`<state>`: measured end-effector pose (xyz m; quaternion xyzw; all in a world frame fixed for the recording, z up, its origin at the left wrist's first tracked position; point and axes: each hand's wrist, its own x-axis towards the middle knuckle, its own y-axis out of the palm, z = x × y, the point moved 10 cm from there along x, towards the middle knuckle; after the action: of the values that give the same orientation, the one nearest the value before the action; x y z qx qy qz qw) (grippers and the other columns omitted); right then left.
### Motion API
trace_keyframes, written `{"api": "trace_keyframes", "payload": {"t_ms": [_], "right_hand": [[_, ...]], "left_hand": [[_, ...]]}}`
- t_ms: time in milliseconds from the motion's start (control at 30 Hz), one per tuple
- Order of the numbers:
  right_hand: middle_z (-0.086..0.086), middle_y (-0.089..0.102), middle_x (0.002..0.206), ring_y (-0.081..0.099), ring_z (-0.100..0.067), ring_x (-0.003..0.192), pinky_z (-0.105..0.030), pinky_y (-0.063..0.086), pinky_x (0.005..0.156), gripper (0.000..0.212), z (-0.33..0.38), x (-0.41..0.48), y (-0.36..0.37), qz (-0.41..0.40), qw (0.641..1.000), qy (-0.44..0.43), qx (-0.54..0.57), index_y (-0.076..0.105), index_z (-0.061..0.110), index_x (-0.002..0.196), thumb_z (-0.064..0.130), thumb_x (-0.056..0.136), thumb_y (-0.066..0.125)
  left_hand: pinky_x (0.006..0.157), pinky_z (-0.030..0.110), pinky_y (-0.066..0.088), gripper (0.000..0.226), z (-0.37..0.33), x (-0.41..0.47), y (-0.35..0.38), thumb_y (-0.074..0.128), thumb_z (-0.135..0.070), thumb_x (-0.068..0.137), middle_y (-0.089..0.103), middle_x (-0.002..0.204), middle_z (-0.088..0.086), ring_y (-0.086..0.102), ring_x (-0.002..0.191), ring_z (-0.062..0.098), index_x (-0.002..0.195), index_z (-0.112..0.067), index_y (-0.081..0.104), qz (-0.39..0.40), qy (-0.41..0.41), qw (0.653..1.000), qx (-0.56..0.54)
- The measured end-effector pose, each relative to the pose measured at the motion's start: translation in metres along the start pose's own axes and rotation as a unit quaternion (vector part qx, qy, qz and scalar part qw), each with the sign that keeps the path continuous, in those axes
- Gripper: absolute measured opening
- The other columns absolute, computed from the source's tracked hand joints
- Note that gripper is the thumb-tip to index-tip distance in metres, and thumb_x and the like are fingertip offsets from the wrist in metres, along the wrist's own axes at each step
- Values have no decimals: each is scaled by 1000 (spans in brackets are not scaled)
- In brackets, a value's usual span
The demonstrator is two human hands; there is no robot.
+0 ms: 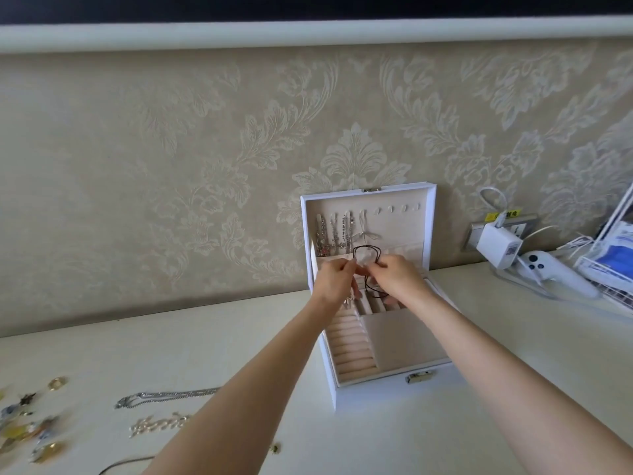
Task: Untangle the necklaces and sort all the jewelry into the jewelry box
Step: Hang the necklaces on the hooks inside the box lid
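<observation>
Your jewelry box [370, 394] smooth white outside, matt beige cloth lining [404, 341], its clasp [418, 377] shiny metal, thin matt black cord [365, 247], glinting metal chain [164, 395], your desk [411, 440] smooth cream.

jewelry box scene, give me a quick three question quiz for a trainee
1. True or false: the box has its lid open.
2. What do the left hand and right hand pinch? A) black cord B) watch C) brooch
3. Fill in: the silver chain lies on the table, to the box's ___.
Key: 1 true; 2 A; 3 left.
</observation>
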<state>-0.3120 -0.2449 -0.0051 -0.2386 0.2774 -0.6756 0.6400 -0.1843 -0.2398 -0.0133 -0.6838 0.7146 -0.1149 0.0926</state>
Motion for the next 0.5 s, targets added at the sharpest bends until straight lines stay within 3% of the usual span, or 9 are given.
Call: {"api": "trace_keyframes", "payload": {"t_ms": [67, 133, 200, 267, 367, 500], "right_hand": [[-3, 67, 94, 60, -25, 83, -27, 42, 58, 25, -1, -4, -16, -45, 985, -14, -166, 62, 16, 101, 34, 95, 47], [-4, 64, 109, 60, -27, 100, -30, 43, 69, 23, 5, -9, -33, -117, 964, -52, -235, 57, 17, 112, 25, 91, 53], [0, 60, 114, 59, -22, 100, -32, 46, 76, 36, 17, -11, -38, -145, 964, -144, -168, 57, 21, 117, 5, 84, 54], [10, 59, 107, 57, -14, 81, -35, 50, 76, 53, 27, -12, -28, -97, 966, -224, -89, 63, 26, 112, -11, 77, 49], [11, 56, 86, 53, -15, 76, -29, 47, 75, 58, 22, -9, -14, -27, 972, -224, -69, 66, 23, 112, -17, 77, 43], [-4, 69, 93, 57, -12, 77, -6, 40, 67, 39, 16, -8, -16, -55, 977, -208, -7, 70, 11, 99, -15, 80, 48]], "left_hand": [[48, 15, 43, 31, 3, 6, 13, 41, -19, 99, 52, 38, -5, 52, 55, 19, 86, -9, 67, 6, -12, 1000, 1], [50, 21, 41, 24, 5, 12, 23, 45, -20, 98, 54, 38, -5, 58, 60, 23, 89, -8, 64, 10, -21, 1000, 8], [56, 25, 41, 16, 6, 16, 29, 49, -20, 96, 55, 39, -4, 60, 58, 22, 91, -8, 58, 9, -31, 999, 12], [57, 27, 44, 13, 6, 16, 31, 53, -20, 94, 57, 43, -3, 60, 53, 16, 89, -9, 56, 7, -23, 999, 27], [54, 22, 47, 13, 5, 13, 28, 60, -18, 90, 64, 53, 0, 59, 47, 7, 78, -13, 58, 12, 3, 998, 59], [69, 34, 53, 14, 4, 10, 20, 66, -11, 85, 71, 70, 11, 67, 63, 20, 73, -11, 59, 18, 22, 999, 34]]}}
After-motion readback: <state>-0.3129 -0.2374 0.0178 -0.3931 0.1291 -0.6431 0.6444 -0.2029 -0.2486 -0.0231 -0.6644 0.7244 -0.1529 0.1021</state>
